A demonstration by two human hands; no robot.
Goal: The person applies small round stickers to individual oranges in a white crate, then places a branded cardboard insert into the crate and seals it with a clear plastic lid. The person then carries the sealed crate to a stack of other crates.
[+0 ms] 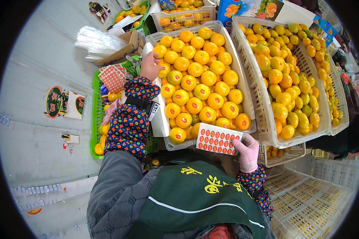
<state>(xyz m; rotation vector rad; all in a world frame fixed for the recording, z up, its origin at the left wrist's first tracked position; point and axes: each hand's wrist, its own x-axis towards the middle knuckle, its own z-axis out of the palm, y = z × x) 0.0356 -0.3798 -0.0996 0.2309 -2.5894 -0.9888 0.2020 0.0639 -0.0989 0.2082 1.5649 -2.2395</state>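
Observation:
Before me stands a white plastic crate [173,145] heaped with mandarin oranges. Those in the nearer rows bear small red oval stickers; most farther ones look plain. My left hand [149,67] is bare and at the crate's far left side, its fingers apart and against or close to the mandarins there. By its thumb is a mandarin [164,71] with a red mark partly in sight. In a pink striped glove, my right hand [247,151] pinches a white sheet of red oval stickers [217,139] over the crate's near edge.
On the right, another white crate [264,116] holds loose mandarins. A green basket [95,119] at left contains mandarins and more sticker sheets [113,78]. Behind it, a cardboard box [131,44] carries clear plastic bags [98,40]. Stacked crates [308,194] stand at lower right.

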